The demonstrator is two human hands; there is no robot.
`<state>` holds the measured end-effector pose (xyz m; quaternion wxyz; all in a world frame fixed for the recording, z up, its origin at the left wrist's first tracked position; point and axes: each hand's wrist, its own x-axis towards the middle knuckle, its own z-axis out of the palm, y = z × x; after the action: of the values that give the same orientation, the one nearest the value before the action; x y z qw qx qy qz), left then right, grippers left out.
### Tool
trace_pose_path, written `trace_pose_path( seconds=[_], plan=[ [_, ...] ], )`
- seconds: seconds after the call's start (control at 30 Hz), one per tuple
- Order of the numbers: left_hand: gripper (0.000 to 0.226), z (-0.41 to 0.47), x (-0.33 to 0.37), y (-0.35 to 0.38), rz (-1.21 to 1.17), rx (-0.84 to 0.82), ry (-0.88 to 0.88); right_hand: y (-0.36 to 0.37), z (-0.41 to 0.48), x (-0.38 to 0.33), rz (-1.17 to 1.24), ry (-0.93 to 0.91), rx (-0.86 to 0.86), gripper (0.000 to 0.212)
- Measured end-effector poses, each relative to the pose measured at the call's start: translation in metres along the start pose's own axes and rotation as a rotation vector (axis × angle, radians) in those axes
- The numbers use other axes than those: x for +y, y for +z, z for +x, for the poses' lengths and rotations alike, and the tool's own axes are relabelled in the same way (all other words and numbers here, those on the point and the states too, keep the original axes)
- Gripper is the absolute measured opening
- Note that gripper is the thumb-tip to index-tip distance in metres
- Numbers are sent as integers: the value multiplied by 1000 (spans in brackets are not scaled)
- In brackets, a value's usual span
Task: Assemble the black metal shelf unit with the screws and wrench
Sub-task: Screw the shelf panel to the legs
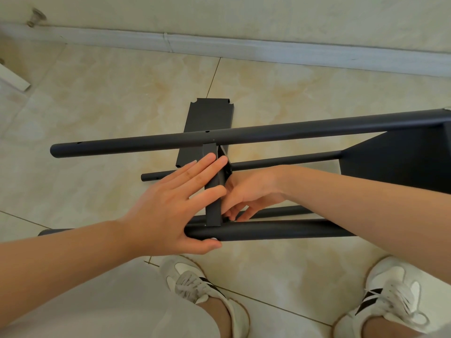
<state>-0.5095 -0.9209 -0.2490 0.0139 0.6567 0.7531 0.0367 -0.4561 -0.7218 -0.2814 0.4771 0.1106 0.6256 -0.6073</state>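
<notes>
The black shelf unit lies on its side on the tiled floor, its long tubes running left to right. The top far tube [146,142] and the near tube [268,231] are bridged by a narrow black shelf panel [212,213] standing on edge. My left hand [168,203] presses flat against that panel's left face, fingers straight, thumb under the near tube beside a silver screw head [214,238]. My right hand [251,191] reaches in from the right behind the panel. Its fingertips point down at the corner where panel meets tube, and what they hold is hidden. No wrench is in view.
A wider fitted shelf [402,162] closes the frame at the right. A loose black panel [207,115] lies flat on the floor beyond the tubes. My two white shoes [195,281] [390,293] stand close under the frame. A skirting board [244,47] runs along the wall.
</notes>
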Motion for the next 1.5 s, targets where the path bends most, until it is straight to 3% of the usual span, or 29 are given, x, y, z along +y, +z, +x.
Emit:
trace_pose_path(
  seconds=[0.13,0.33,0.6,1.07,1.5],
  plan=[
    [77,0,0,0,7,-2,-7,-3,-2,-3,-113,22,22,12],
    [76,1,0,-2,7,-1,-3,-8,-7,-6,-66,21,-48,8],
    [77,0,0,0,16,7,3,-6,-4,-3,-93,27,-18,23],
    [75,0,0,0,15,20,17,-2,-7,3,0,-24,-70,7],
    [77,1,3,-7,144,-16,26,2,-16,-3,-77,-24,-14,14]
  ],
)
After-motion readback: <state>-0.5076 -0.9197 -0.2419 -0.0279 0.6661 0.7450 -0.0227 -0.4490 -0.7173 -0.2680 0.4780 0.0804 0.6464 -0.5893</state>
